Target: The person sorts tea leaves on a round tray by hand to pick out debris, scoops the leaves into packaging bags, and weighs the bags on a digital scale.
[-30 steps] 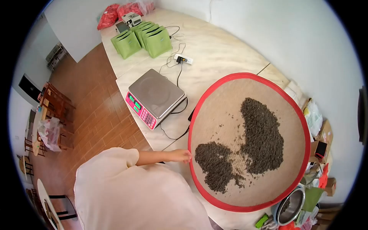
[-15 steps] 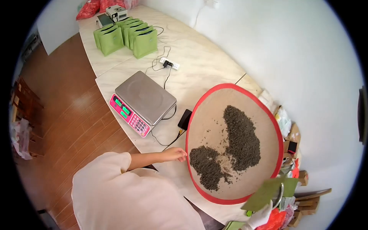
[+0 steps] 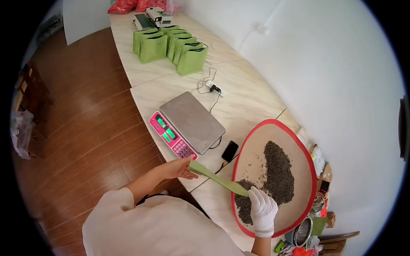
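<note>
A gloved right hand [image 3: 263, 208] is gripping a green pouch [image 3: 218, 178] beside the red-rimmed tray [image 3: 304, 170] while the left hand [image 3: 178, 169], grip unclear, is touching its other end, a positioning step apparently calling for steadying.

White glove [image 3: 262, 215], pale short-sleeved shirt [image 3: 158, 226]

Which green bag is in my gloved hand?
The edge-on green bag gripped by your right hand, its other end at your bare left hand; the grouped green bags stand on the table.
</note>
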A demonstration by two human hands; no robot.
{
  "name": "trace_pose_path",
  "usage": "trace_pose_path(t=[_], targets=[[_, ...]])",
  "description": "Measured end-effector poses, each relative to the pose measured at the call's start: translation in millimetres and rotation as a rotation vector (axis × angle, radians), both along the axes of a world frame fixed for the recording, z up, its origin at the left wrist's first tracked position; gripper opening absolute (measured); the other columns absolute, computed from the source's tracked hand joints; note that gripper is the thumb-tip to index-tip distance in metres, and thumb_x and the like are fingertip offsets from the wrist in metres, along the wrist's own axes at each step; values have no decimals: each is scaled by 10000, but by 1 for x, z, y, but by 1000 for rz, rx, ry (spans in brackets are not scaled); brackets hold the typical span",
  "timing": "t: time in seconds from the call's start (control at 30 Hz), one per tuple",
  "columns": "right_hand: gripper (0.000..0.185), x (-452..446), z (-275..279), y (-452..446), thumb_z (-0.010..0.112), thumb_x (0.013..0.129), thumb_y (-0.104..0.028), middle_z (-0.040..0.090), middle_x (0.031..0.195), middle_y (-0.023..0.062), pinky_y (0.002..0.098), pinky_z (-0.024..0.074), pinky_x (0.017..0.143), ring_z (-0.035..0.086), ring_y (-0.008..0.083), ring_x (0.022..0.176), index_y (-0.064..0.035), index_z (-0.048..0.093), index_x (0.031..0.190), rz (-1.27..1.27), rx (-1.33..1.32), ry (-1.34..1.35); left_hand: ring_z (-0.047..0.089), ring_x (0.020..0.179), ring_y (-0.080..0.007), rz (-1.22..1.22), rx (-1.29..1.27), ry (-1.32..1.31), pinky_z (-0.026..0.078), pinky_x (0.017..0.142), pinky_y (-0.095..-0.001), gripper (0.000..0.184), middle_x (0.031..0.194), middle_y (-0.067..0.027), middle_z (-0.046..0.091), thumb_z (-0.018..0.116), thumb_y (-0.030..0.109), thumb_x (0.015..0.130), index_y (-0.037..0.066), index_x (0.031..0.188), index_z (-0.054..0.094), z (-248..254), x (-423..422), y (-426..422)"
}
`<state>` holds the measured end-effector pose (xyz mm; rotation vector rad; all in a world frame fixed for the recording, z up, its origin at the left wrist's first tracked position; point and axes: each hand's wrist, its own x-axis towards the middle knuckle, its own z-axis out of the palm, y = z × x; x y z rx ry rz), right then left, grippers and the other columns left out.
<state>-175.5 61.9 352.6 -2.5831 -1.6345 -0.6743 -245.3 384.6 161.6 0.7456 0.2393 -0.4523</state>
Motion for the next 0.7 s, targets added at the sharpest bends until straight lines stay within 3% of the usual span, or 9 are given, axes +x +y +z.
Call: trace_pose_path(t=[0.07,0.17,0.2,0.33,0.37,0.47,0.5,0.57,0.7], targets=[[417,0,-1,18,647,735,-33,622,1158,50,338,517,772,613,250,1047,-111,563,1136,126,34,9,632,1070,-181,20,81,39,515,919,-288,487,1217,-115,633,420,417,1024,19,1282,531,18,-29,10],[422,2,-2,39,654,732,-26,603,1199,56,374,506,844,580,256,1097,-122,569,1133,214,97,-9,637,1043,-144,102,-60,48,522,909,-274,396,1175,-76,647,500,320,1009,23,1267,543,-19,-54,23],[426,2,-4,43,646,722,-6,593,1220,56,417,479,917,562,272,1120,-128,576,1125,210,146,28,653,988,-138,192,-149,70,534,888,-281,276,1104,-62,672,503,227,1011,46,1198,594,-22,-62,23],[444,7,-6,56,624,692,26,595,1222,61,443,440,960,556,291,1120,-113,588,1112,107,172,91,646,955,-120,417,-137,1,532,843,-263,250,1046,-46,679,537,246,998,49,1125,624,-16,-73,25],[444,4,-10,59,624,692,26,595,1222,61,443,440,960,556,291,1120,-113,588,1112,105,174,89,644,881,-108,484,11,-1,531,791,-250,244,980,-31,678,576,243,978,36,1092,636,-6,-73,26],[478,-19,-16,85,498,684,136,658,1115,112,391,482,835,617,312,955,-94,624,1083,222,450,412,615,731,-84,570,297,-93,517,684,-230,227,859,-6,659,622,240,955,25,1025,643,36,-58,17],[478,-27,-21,92,498,684,136,658,1115,112,391,482,835,617,312,955,-94,624,1083,214,453,408,588,655,-72,593,440,-180,505,630,-223,218,804,4,641,630,240,951,26,991,639,47,-50,10],[463,-41,-29,101,579,733,16,671,1091,90,393,505,659,624,291,758,-93,602,1183,323,335,552,565,631,-61,577,552,-262,482,594,-223,204,778,11,630,629,230,952,26,965,632,61,-32,-9],[449,-43,-27,102,583,755,6,669,1095,105,391,492,639,609,274,726,-83,609,1194,178,275,584,467,551,-63,557,916,-586,376,496,-269,216,626,-22,567,678,206,912,4,848,636,76,-7,-38]])
